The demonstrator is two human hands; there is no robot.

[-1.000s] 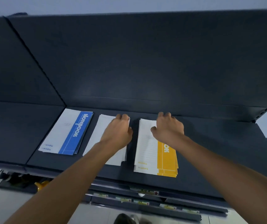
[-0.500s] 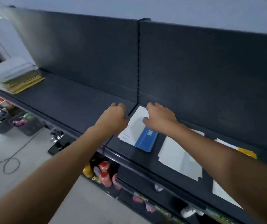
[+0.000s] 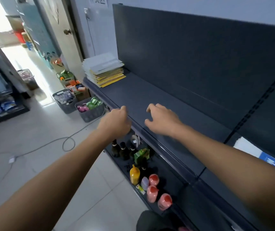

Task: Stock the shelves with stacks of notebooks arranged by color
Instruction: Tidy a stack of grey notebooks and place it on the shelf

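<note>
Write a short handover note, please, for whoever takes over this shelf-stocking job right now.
Left hand: loosely curled, holding nothing, above the front edge of the shelf.
Right hand: fingers relaxed, holding nothing, over the bare shelf.
Pile of white and yellow notebooks: at the shelf's far left end.
Done: a blue notebook stack lies in the next bay to the right, only partly in view.
Left: probably fetch more from the pile, sort by color and stack them along the shelf.
</note>
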